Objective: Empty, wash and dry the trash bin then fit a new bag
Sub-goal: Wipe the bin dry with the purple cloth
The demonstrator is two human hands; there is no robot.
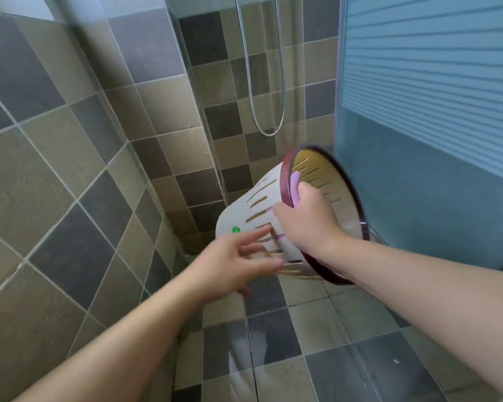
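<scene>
One white slotted plastic trash bin with a dark red rim (262, 204), one purple cloth (296, 187), two hands. The bin's tipped on its side in mid-air over the tiled floor (317, 329), mouth facing 2 o'clock. Right hand (305, 219) grips the rim, pinning the cloth against it. Left hand (235, 262) is at 7 o'clock of the bin, fingers spread loose, fingertips at the slotted wall, a bit blurry.

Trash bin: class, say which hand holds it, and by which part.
The right hand grips the trash bin at its dark red rim, a purple cloth under the fingers. The left hand is spread open at its slotted side.
</scene>
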